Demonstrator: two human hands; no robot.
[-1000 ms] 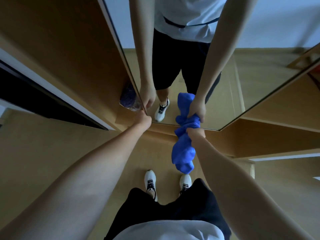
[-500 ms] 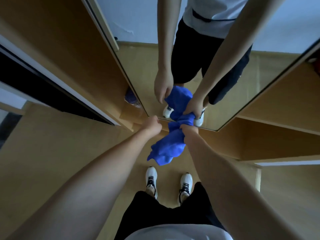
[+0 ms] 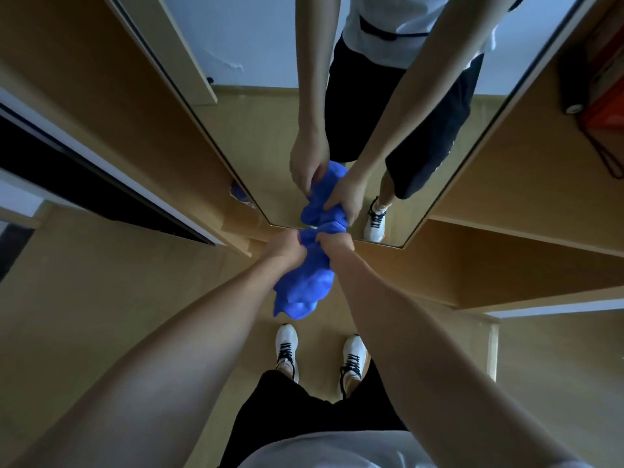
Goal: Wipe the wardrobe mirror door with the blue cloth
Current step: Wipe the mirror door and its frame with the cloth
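Blue cloth (image 3: 305, 282): soft, light, limp microfibre bunched at the mirror door's (image 3: 270, 136) bottom edge, left hand (image 3: 285, 248) and right hand (image 3: 332, 243) each clenched on its upper folds, tail hanging free; likely best gathered into a flatter pad.

Blue cloth (image 3: 304, 285), white shoes (image 3: 286, 346) (black laces), black shorts (image 3: 304, 403), tan wooden floor (image 3: 101, 282).
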